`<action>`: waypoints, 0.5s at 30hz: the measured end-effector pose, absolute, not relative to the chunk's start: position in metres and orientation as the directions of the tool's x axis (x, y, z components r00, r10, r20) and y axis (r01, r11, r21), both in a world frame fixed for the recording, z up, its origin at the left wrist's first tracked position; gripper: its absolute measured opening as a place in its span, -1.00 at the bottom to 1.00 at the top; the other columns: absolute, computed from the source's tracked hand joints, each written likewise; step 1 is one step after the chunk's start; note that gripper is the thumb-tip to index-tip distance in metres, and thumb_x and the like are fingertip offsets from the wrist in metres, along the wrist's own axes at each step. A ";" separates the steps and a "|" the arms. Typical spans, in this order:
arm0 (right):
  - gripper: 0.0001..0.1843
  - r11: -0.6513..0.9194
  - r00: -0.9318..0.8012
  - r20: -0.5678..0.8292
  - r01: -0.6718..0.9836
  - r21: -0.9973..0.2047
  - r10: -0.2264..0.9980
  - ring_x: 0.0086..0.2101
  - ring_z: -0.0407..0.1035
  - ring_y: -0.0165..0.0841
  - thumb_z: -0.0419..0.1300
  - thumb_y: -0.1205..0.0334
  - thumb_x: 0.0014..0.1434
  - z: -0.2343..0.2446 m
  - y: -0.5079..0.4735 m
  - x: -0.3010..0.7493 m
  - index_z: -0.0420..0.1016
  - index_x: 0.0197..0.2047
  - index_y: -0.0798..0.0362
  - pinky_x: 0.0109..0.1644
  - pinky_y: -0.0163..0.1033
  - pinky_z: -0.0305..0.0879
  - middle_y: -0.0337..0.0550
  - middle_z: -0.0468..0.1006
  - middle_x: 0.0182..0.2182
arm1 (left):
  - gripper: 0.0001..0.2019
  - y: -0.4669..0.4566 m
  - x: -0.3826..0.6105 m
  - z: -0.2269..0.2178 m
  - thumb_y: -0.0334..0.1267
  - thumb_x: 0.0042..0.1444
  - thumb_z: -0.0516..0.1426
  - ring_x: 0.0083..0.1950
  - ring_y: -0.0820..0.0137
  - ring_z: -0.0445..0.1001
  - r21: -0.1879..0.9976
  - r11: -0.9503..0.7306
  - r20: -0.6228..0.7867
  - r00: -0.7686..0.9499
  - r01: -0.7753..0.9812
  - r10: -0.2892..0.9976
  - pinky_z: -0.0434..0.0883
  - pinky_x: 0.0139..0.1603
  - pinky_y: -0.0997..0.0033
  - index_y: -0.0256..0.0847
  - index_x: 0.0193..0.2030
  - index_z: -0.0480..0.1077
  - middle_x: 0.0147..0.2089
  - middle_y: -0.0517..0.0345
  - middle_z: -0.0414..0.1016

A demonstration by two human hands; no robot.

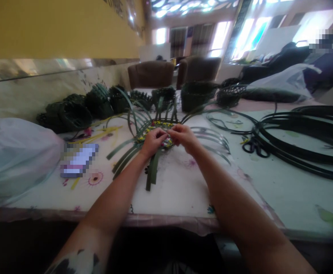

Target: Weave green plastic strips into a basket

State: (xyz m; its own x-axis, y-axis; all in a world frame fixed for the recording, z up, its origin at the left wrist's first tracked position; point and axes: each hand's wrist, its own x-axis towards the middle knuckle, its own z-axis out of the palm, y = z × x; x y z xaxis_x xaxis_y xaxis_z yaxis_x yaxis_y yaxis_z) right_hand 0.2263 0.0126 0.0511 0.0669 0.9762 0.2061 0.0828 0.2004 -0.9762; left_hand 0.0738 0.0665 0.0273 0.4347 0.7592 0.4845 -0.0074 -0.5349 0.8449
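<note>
A half-woven basket base (162, 123) of dark green plastic strips, with yellow and some pink woven in, lies on the flowered tablecloth in front of me. Loose green strips (152, 171) fan out from it on all sides, several curving upward at the back. My left hand (154, 141) rests on the weave's near left side, its fingers closed on it. Opposite it, my right hand (183, 137) is closed in a pinch over the weave's right side. The fingertips of both hands meet near the middle. What the right fingertips pinch is too small to make out.
Finished dark green baskets (197, 96) line the back of the table. Coils of dark strip (297, 140) and black-handled scissors (256, 147) lie right. A white plastic bag (18, 160) and a blurred-out phone-like object (79, 160) are left. Another plastic bag (286, 82) sits back right.
</note>
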 end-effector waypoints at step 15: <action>-0.90 0.414 0.177 0.523 0.427 -0.804 0.834 -0.45 0.25 -0.42 0.12 0.42 -0.11 0.049 0.021 0.221 0.35 -0.46 0.05 -0.33 -0.28 0.15 -0.32 0.39 -0.54 | -0.88 0.067 0.069 0.034 -0.24 0.13 0.20 -0.35 0.44 0.40 0.798 -0.570 0.429 0.479 0.196 0.766 0.37 -0.28 0.45 -0.26 -0.34 0.44 -0.39 0.19 0.45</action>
State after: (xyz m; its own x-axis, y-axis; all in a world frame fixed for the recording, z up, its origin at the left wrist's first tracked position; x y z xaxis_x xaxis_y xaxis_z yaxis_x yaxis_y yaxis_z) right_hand 0.2213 0.0214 0.0486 0.1766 0.8335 0.5234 0.4274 0.4141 -0.8037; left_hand 0.0689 0.0674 0.0338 0.4786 0.7659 0.4294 0.1963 -0.5699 0.7979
